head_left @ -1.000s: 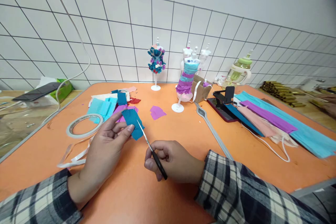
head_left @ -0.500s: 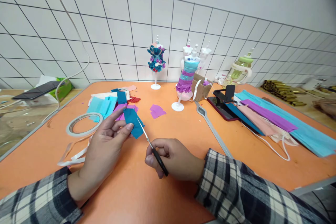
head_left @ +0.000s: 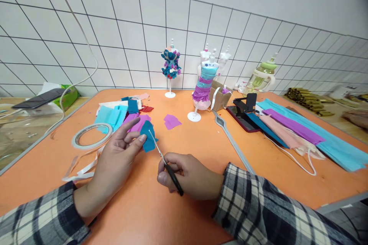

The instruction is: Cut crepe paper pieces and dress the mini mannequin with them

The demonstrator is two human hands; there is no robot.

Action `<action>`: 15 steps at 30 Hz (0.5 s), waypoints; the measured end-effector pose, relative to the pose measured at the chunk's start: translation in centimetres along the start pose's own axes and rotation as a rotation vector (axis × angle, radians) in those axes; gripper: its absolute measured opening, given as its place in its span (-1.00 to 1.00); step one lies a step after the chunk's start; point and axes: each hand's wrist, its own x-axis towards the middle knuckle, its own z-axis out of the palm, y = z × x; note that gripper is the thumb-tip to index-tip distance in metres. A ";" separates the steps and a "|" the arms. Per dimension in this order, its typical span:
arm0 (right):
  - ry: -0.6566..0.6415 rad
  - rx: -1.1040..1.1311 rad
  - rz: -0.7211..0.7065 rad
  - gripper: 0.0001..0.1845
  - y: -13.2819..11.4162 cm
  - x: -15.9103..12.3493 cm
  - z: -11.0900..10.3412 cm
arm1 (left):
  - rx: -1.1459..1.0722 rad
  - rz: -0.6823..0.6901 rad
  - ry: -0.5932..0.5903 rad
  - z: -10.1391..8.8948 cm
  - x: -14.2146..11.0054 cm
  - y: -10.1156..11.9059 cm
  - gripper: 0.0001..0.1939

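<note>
Between its thumb and fingers my left hand [head_left: 115, 160] pinches a small dark teal piece of fabric [head_left: 147, 141] by its left edge, above the table. My right hand [head_left: 189, 174] is closed round the black handles of a pair of scissors [head_left: 172, 176]. The scissor blades point up and left and lie against the right part of the teal piece; how far apart they are is hard to make out. Purple scraps lie behind, one [head_left: 172, 121] on its own and others [head_left: 142, 122] beside my left fingers.
A tape roll [head_left: 75, 138] and white strips [head_left: 83, 172] lie left, near light blue fabric [head_left: 112, 116]. Dressed mini mannequins [head_left: 207, 74] [head_left: 171, 65] stand at the back. Rightward are a phone [head_left: 241, 118], folded fabric strips [head_left: 304, 130] and a bottle [head_left: 260, 78].
The teal piece has turned and now looks narrower and more rounded at the top. My right hand and the scissors have shifted slightly left and down.
</note>
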 end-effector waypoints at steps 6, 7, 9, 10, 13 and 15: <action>-0.042 0.091 0.000 -0.78 -0.1 0.0 0.0 | 0.005 0.029 -0.003 0.0 -0.2 0.1 -0.34; -0.050 0.105 0.000 -0.77 -0.1 0.0 0.0 | -0.007 0.021 -0.011 0.0 -0.2 0.1 -0.33; -0.061 0.123 0.001 -0.74 -0.3 0.0 0.0 | -0.060 -0.007 -0.044 0.1 -0.3 0.2 -0.30; -0.059 0.127 0.002 -0.73 -0.4 0.0 0.0 | -0.104 -0.028 -0.069 0.1 -0.4 0.3 -0.29; -0.029 0.110 -0.002 -0.76 -0.5 0.0 0.0 | -0.273 -0.121 -0.135 0.3 -0.4 0.4 -0.42; 0.004 0.070 -0.008 -0.78 -0.5 0.0 0.0 | -0.355 -0.210 -0.141 0.4 -0.4 0.3 -0.63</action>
